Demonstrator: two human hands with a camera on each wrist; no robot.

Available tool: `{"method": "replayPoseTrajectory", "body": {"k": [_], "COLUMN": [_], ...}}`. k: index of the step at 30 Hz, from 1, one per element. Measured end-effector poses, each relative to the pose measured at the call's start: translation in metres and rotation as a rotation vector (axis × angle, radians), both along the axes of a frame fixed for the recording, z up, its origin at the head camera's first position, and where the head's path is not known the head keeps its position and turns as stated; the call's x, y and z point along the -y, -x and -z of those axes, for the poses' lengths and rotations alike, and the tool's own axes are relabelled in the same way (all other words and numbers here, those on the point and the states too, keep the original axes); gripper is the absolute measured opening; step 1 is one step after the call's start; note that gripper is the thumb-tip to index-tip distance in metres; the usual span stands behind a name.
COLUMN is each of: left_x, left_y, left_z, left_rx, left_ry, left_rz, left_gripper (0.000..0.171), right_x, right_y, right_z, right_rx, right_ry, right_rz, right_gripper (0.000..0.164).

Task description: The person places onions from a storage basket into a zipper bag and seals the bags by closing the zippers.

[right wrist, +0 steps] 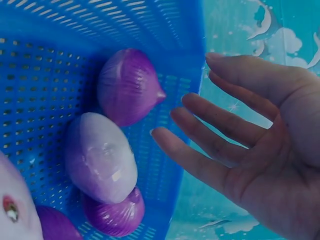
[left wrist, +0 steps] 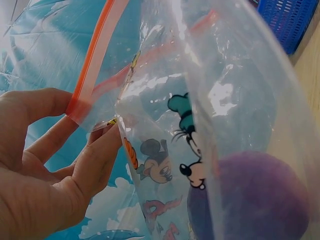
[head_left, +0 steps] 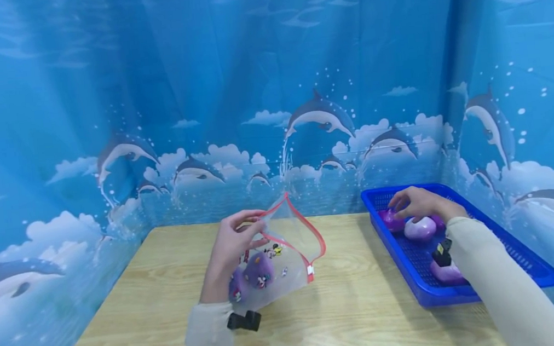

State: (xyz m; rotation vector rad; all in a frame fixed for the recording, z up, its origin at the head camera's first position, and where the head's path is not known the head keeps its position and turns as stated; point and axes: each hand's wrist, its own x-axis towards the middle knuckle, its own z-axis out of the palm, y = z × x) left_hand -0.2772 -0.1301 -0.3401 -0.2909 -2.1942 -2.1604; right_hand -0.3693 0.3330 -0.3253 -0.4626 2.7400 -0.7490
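Observation:
My left hand (head_left: 230, 240) pinches the red-edged rim of a clear zip bag (head_left: 291, 273) printed with cartoon figures. The bag's mouth gapes, and rounded purple things (head_left: 258, 268) lie inside, blurred by the plastic. In the left wrist view, thumb and fingers hold the rim's corner beside a purple round thing (left wrist: 250, 200). Over the blue basket (head_left: 398, 272), my right hand (right wrist: 250, 135) has its fingers spread and holds nothing. Nearest to it is a shiny purple onion (right wrist: 127, 87) with a pointed tip. Beside that onion lie a pale white-and-purple oval (right wrist: 100, 160) and another purple onion (right wrist: 116, 215).
A further pale purple piece (head_left: 446, 272) lies in the basket's near part, below my right wrist. Basket and bag are on a light wooden table (head_left: 348, 309). Blue dolphin-print curtains (head_left: 230, 89) stand behind and at both sides.

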Motion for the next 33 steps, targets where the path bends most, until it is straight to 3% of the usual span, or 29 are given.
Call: {"method": "replayPoseTrajectory", "body": {"k": [16,22,29,33], "left_x": [0.000,0.000,0.000,0.000], "left_y": [0.000,0.000,0.001,0.000], "left_z": [0.000,0.000,-0.001,-0.002], "left_rx": [0.000,-0.004,0.001,0.003], "left_ry": [0.011,0.014,0.025,0.023], "left_rz": [-0.007,-0.008,-0.008,-0.017], "left_gripper": [0.031,0.031,0.032,0.031], "right_x": [-0.011,-0.009,-0.009,-0.007], "right_y": [0.014,0.023,0.029,0.030], "right_z": [0.026,0.034,0.044,0.045], "right_rx": [0.021,-0.009,-0.086,-0.075], "right_ry": [0.018,-0.044,-0.090,-0.078], "right_rz": [0.092,0.106,0.078,0.057], "right_gripper": [0.055,0.061,0.060,0.059]}}
